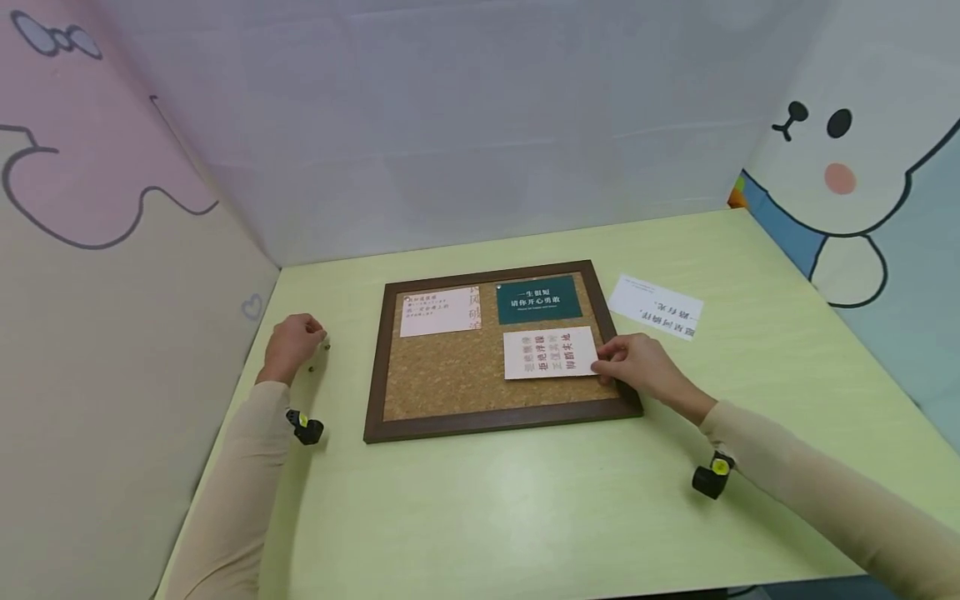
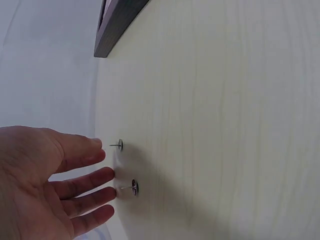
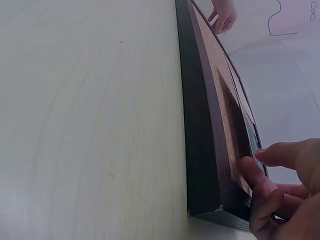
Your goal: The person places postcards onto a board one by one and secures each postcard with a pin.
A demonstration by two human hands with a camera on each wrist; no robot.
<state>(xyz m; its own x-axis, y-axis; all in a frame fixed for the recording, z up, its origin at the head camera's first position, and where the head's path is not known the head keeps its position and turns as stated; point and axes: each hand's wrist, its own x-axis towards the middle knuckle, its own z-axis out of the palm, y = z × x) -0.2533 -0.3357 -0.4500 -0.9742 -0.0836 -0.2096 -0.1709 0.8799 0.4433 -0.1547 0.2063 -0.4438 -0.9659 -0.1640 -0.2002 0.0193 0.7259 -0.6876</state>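
My right hand (image 1: pixel 637 365) pinches the right edge of a white card (image 1: pixel 547 353) between thumb and fingers, over the lower right of a framed cork board (image 1: pixel 442 379). In the right wrist view the card is seen nearly edge-on. At the table's left side, my left hand (image 2: pixel 55 190) has its thumb and fingers apart and holds nothing. Right by its fingertips, one thumbtack (image 2: pixel 120 145) and a second thumbtack (image 2: pixel 135 187) stand on their heads with their pins sticking out. A pink card (image 1: pixel 438 312) and a green card (image 1: pixel 538 300) lie on the board's upper half.
Another white card (image 1: pixel 656 307) lies on the pale table (image 1: pixel 480 508) to the right of the board. Fabric walls (image 1: pixel 487 125) enclose the table at the back and both sides. The board's dark frame (image 1: pixel 502 421) stands up from the tabletop.
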